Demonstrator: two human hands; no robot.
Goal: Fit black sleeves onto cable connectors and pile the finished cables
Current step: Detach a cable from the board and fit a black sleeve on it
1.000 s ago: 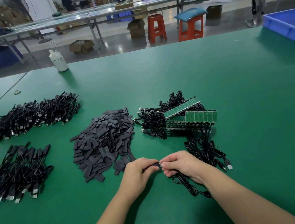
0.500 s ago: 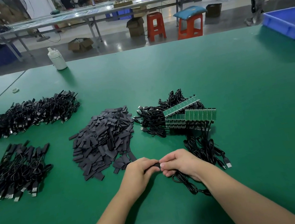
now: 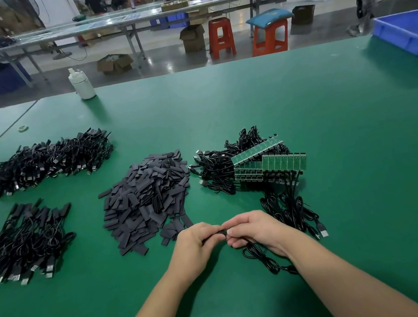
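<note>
head view: both hands meet low in the middle of the green table (image 3: 306,120). the left hand (image 3: 193,244) has its fingers curled round a black sleeve (image 3: 219,233), and the right hand (image 3: 255,229) pinches the cable (image 3: 263,258) at its connector end, right against the sleeve. the fingertips of the two hands almost touch. how far the sleeve sits on the connector is hidden by the fingers. the cable runs under the right wrist and lies in loops on the table.

just beyond the left hand lies a heap of loose sleeves (image 3: 148,201). right of it is a tangle of cables with green circuit boards (image 3: 269,160) on top, and more cables (image 3: 291,208) trail from there toward the right hand. at the left are two piles of cables: a near pile (image 3: 23,244) with sleeves on one end, and a far pile (image 3: 48,161). a white bottle (image 3: 82,84) stands at the far edge, and a blue bin (image 3: 410,31) sits at the far right corner.

beyond the table are red stools (image 3: 220,37), cardboard boxes and long benches.
</note>
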